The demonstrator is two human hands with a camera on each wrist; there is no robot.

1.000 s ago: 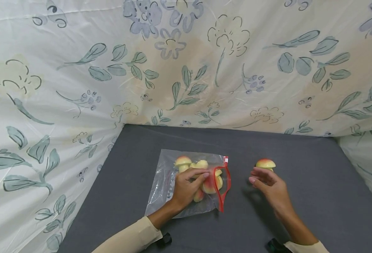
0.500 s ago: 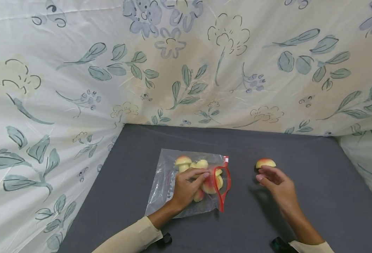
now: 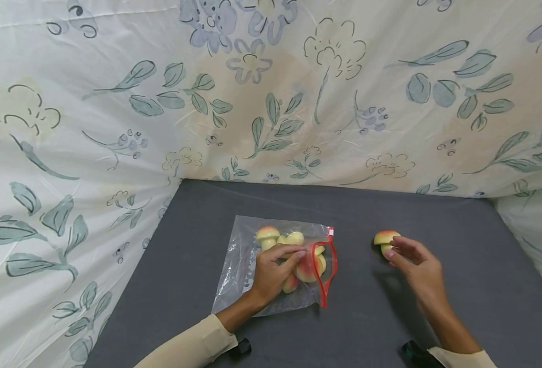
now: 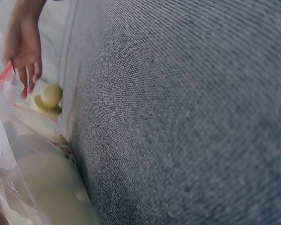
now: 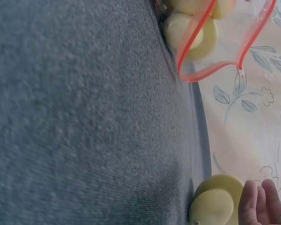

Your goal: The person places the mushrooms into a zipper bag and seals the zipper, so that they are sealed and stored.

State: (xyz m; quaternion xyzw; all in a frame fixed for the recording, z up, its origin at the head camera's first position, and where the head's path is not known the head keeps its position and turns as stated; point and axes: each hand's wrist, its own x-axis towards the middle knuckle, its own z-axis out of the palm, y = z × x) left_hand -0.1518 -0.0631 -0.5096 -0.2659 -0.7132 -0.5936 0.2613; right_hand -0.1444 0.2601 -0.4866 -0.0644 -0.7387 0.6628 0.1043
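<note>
**While the left hand is pinching the bag, a loose mushroom is lying beside the right hand**

Just ahead and to the left of the right hand's fingertips, the mushroom is resting on the grey cloth, showing a red-and-yellow cap and a thick pale stem. Its smooth, even surface is suggesting a light imitation, probably foam or hollow plastic, more likely to be rolling away or denting than breaking. Its stem is pointing toward the person and offering the surest hold, thumb on one side and fingers on the other, just under the cap; the rounded cap is presenting a slicker grip.

The right hand's fingers are staying apart from the thumb in a loose curve, gripping nothing; whether a fingertip is brushing the stem, the overlap is making hard to tell.

Farther to the right hand's left, the thumb and fingers of the left hand are meeting on the bag's clear film, close to the red strip round its gaping mouth. Thin and limp, that film is likely to be sagging unless held. Beneath the left hand and around it, more mushrooms are crowding inside the bag. Beyond both hands, floral fabric is hanging behind the cloth.
</note>
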